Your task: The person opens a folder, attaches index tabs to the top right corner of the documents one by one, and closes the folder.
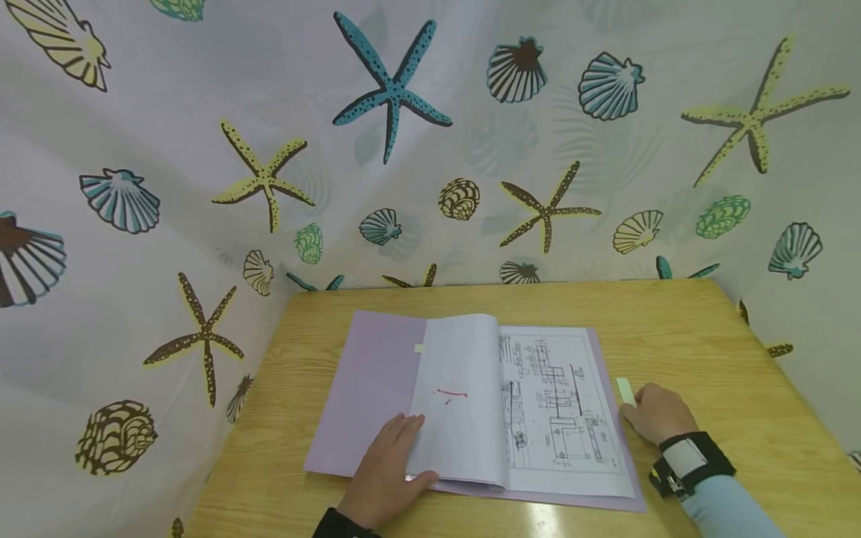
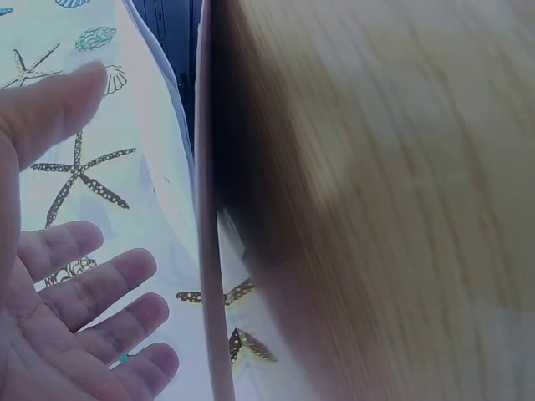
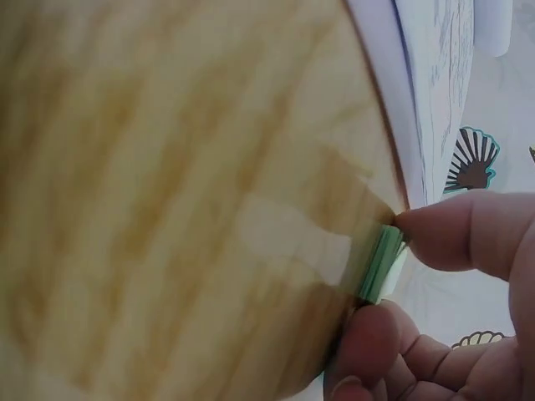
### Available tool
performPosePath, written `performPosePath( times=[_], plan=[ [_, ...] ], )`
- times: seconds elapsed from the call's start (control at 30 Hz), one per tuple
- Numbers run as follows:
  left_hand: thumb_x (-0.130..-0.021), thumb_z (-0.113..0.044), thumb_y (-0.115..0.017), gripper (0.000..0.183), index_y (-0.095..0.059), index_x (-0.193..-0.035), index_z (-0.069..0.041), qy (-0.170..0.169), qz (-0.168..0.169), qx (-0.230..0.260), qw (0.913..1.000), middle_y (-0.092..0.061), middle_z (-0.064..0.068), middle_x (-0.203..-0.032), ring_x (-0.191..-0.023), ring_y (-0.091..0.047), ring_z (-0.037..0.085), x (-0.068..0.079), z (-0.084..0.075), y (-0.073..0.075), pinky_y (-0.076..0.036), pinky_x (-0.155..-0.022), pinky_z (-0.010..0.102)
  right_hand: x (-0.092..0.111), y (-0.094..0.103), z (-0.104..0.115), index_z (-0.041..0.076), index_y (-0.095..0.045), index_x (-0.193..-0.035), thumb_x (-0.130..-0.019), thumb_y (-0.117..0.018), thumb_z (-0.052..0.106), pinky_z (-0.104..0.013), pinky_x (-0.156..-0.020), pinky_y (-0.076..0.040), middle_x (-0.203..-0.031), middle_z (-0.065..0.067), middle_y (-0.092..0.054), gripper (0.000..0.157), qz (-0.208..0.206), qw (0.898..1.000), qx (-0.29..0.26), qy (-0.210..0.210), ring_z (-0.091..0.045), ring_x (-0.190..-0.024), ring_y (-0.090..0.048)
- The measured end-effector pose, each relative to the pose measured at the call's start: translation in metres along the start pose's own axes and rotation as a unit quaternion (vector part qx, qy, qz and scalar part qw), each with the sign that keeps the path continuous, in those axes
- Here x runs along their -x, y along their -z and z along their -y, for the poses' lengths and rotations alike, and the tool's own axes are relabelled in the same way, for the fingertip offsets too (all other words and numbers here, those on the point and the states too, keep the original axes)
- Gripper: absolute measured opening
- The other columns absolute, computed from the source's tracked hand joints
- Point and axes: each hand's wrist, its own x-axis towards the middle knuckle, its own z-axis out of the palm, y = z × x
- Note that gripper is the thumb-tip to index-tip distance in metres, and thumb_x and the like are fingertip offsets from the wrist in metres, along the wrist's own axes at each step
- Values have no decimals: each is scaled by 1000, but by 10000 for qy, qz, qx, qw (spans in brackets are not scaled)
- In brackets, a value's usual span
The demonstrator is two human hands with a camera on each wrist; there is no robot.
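Note:
A lilac folder (image 1: 380, 373) lies spread on the table, with white pages fastened inside. The turned page (image 1: 464, 381) bears small red marks, and the sheet on the right (image 1: 558, 448) carries a technical drawing. My left hand (image 1: 386, 467) rests at the lower edge of the turned page, fingers extended; in the left wrist view the same hand (image 2: 75, 309) has its thumb apart. Beside the folder's right edge, my right hand (image 1: 662, 415) pinches a light green pad of sticky notes (image 3: 380, 263) between thumb and fingers. A pale tab (image 1: 418, 348) marks the turned page's left edge.
The wooden table (image 1: 706, 336) extends around the folder. A white cloth (image 1: 430, 246) printed with starfish and shells hangs behind the table and along both sides. A dark strap with a device (image 1: 693, 459) encircles the right wrist.

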Motion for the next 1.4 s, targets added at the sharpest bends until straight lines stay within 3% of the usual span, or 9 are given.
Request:
performPosePath(
  times=[0.33,0.47,0.63,0.83,1.07,1.23,1.4],
  plan=[
    [-82,-42,-70,71,-40,-140,-13,-1,-274,-15,9996,-48,5,-137,-130,-35,24,2,-1,-3,-38,-101,47,2,6,5,-13,-54,-107,-85,-58,29,-34,-52,-43,-89,-24,-59,48,-159,9995,-275,22,-26,-68,-53],
    [-82,-39,-70,67,-43,-138,-14,-99,-541,-99,9984,-51,4,-133,-127,-38,20,0,-3,-3,-41,-99,45,9,10,21,-7,-54,-111,-86,-59,29,-33,-50,-44,-92,-22,-61,44,-306,9974,-555,331,-23,-66,-54],
    [-83,-33,-70,63,-44,-136,-11,-364,-815,45,9960,-52,4,-129,-120,-44,19,-6,-9,-1,-45,-94,43,26,17,56,3,-56,-108,-85,-64,24,-29,-49,-42,-82,-8,-56,32,-632,9872,-836,1202,-16,-62,-49],
    [-85,-28,-70,59,-45,-136,-12,-592,-955,363,9930,-53,2,-127,-117,-46,16,-11,-20,2,-48,-91,40,51,16,94,15,-59,-99,-79,-73,18,-24,-50,-43,-71,7,-52,24,-801,9588,-968,2548,-10,-62,-48],
    [-83,-33,-71,63,-44,-137,-13,-999,-1010,756,9870,-54,0,-128,-118,-45,12,-19,-36,6,-47,-92,37,73,-2,122,26,-57,-96,-75,-75,17,-18,-49,-41,-71,17,-49,29,-688,9095,-1206,3919,-4,-60,-48],
    [-79,-35,-75,69,-45,-135,-8,-1404,-1047,1014,9793,-56,6,-124,-117,-47,13,-24,-50,7,-48,-91,35,82,-9,135,26,-57,-99,-77,-74,18,-16,-50,-41,-74,17,-48,29,-583,8764,-1315,4595,-3,-61,-47],
    [-82,-42,-71,71,-41,-138,-11,-1483,-786,1348,9765,-57,4,-122,-115,-48,11,-26,-61,8,-49,-89,34,87,-12,142,26,-57,-100,-78,-73,19,-12,-54,-41,-77,18,-49,28,-453,8598,-1317,4912,-3,-64,-48]
  ],
)
